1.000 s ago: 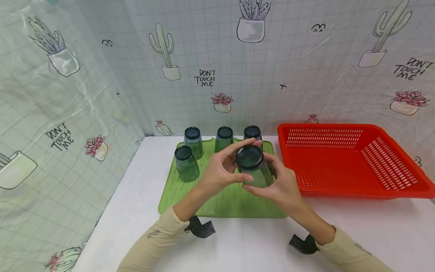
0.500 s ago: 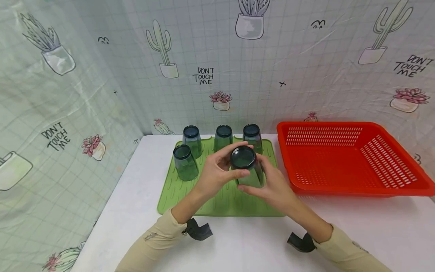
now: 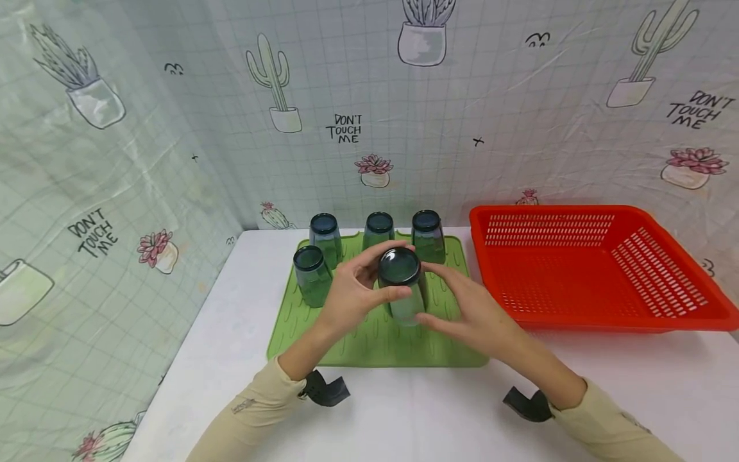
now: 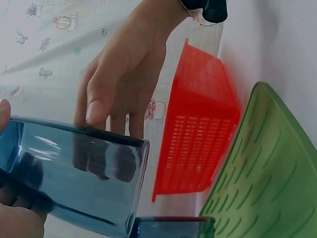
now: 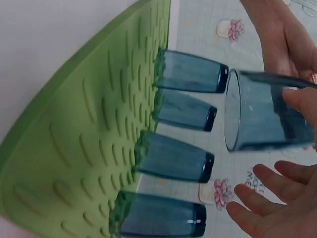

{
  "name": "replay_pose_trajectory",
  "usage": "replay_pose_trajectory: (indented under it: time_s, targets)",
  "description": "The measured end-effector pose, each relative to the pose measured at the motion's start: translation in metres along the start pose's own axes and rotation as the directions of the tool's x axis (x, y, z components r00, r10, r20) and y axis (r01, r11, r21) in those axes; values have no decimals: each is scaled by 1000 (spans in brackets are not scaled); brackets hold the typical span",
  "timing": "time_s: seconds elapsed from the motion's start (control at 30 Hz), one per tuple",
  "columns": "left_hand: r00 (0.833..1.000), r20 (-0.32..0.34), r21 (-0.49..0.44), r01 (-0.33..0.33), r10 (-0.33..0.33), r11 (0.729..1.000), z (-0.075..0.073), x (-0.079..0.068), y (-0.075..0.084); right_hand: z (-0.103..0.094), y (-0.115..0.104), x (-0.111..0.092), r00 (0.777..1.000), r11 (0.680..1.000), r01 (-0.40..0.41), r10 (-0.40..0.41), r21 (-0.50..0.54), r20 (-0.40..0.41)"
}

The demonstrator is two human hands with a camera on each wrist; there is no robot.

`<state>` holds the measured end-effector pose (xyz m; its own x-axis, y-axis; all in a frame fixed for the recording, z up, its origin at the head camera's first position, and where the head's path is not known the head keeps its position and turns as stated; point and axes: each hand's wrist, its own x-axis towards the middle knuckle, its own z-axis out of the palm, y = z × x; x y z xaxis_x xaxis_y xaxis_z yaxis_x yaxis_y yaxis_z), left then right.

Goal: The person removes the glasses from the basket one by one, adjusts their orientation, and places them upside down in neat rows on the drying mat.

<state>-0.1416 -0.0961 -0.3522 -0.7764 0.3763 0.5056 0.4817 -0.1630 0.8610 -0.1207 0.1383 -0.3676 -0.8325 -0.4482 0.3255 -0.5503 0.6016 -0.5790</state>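
In the head view my left hand (image 3: 351,296) grips a tinted drinking glass (image 3: 407,300) near its thick dark base. The glass is upside down, its mouth facing the green ridged mat (image 3: 369,350) below. To its right is my right hand (image 3: 476,309), with the thumb at the lower side of the glass and the other fingers extended near the base. The right wrist view shows those fingers (image 5: 252,191) spread and apart from the glass. Several matching glasses stand inverted on the mat, among them a front-left glass (image 3: 314,282) and a back-right glass (image 3: 428,240).
A red perforated plastic basket (image 3: 652,324) sits on the white table (image 3: 416,417), right of the mat. Behind rises a sheet (image 3: 323,173) printed with cacti, which also covers the left side. A black wrist mount (image 3: 326,390) hangs under the left sleeve.
The held glass has moved left over the mat, carried by my left hand. My right hand has loosened, its fingers now straighter and farther off the glass.
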Motion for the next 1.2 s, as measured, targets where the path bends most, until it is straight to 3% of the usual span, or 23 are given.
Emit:
replay_pose_trajectory:
  time_s: [0.27, 0.63, 0.9, 1.2]
  targets:
    - [999, -32, 45, 9, -8, 999, -17, -2, -3, -20, 14, -10, 998, 992, 45, -49, -121, -28]
    - [994, -104, 125, 34, -21, 992, -29, 1, -21, -52, 40, -37, 996, 943, -18, -13, -332, -93]
    - [975, -214, 183, 105, -65, 978, -36, 2, -38, -86, 64, -65, 988, 907, -156, 141, -390, -67]
    - [955, -265, 208, 194, -136, 959, -37, 3, -59, -107, 85, -88, 957, 844, -278, 284, -459, -58]
